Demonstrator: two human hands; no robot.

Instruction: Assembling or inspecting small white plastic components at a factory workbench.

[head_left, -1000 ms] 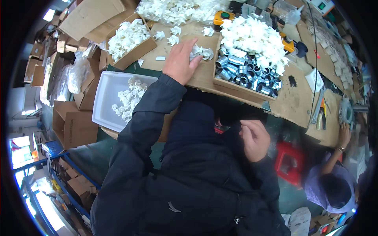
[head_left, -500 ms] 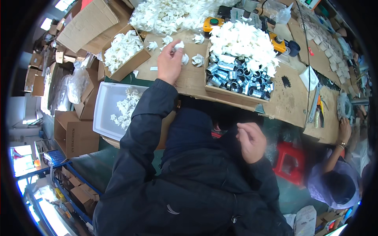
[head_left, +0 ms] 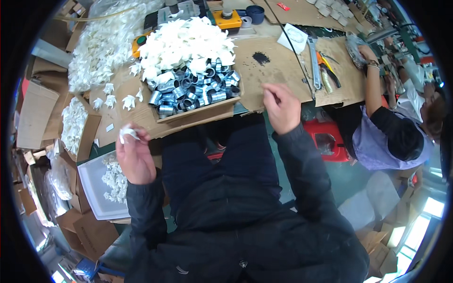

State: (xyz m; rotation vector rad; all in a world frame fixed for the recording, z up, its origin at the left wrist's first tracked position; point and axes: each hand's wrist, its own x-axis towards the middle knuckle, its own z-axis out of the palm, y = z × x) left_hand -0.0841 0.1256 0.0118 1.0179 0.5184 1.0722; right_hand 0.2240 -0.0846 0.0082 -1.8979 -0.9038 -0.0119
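My left hand (head_left: 137,158) is closed, pinching a white pointed plastic piece (head_left: 128,134) at the fingertips, just in front of the table edge. Below it is a translucent plastic bin (head_left: 93,188) with similar white pieces inside. My right hand (head_left: 283,111) hovers at the table's front edge with curled fingers; whatever they may hold is hidden. Between the hands, a shallow cardboard tray (head_left: 198,109) carries shiny metal sleeves (head_left: 181,92) at the front and a heap of white pointed pieces (head_left: 184,45) behind. Several loose white pieces (head_left: 128,102) lie left of the tray.
A small cardboard box (head_left: 88,129) of white pieces stands at the left, beneath a large clear bag (head_left: 101,52) of them. Yellow button boxes (head_left: 226,21) sit behind the tray. A wrench (head_left: 314,63) and pliers (head_left: 329,68) lie right. A co-worker's hand (head_left: 368,53) is farther right.
My left hand has drawn back from the loose pieces toward the table edge, carrying a white piece. My right hand has risen to the table edge. The whole view has swung to the right.
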